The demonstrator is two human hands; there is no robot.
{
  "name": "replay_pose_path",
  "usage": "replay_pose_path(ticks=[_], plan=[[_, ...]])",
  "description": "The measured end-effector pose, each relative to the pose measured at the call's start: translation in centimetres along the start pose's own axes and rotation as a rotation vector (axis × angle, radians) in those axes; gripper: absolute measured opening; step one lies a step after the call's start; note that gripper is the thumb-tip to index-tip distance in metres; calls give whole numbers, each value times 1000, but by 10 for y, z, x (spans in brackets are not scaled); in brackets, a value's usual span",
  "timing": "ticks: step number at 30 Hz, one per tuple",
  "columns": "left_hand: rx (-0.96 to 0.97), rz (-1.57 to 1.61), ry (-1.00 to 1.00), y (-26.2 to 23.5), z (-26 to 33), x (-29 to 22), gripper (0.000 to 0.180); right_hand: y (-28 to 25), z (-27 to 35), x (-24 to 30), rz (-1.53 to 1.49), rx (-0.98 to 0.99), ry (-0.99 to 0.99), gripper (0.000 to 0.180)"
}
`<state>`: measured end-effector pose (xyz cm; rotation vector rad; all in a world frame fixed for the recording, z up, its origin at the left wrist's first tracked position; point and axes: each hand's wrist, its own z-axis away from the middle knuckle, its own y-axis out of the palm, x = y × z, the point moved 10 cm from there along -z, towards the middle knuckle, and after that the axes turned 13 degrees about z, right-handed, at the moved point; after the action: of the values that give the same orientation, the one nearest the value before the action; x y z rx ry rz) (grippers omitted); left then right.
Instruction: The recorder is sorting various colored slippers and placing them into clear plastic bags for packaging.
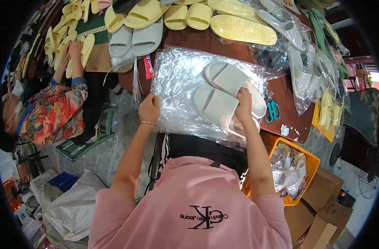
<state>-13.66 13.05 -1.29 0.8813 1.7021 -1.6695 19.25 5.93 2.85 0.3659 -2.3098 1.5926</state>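
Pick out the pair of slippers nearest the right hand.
The pale grey pair on the clear plastic: the right hand touches it; the other slippers lie farther away.

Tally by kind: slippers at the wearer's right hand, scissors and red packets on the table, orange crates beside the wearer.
Light grey slippers at the right hand: 2
Teal-handled scissors: 1
Small red packet: 1
Orange crate: 1
Total: 5

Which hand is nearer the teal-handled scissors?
Right. The right hand, on pale grey slippers, sits left of the scissors; the left hand is farther left, by clear plastic sheeting.
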Motion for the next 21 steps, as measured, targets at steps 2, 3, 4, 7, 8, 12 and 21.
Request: replay_pose_path(ticks=[2,3,4,7,8,12,21], plan=[[77,18,-2,3,-12,-40,18,5,5,-16,-73,16,-44,15],[103,50,14,5,-21,-53,19,6,3,-6,-64,38,-43,15],[49,111,187,7,-31,-77,20,3,-2,4,-44,58,-47,16],[61,148,236,42,-71,-96,35,15,-2,-5,-85,48,-35,17],[41,46,199,55,-87,-86,41,19,-3,-6,-100,62,-24,17],[282,165,-126,111,-131,-51,35,19,-2,-6,-94,23,-17,15],[107,494,-38,104,-147,-55,21,18,-2,-9,-113,9,-14,15]])
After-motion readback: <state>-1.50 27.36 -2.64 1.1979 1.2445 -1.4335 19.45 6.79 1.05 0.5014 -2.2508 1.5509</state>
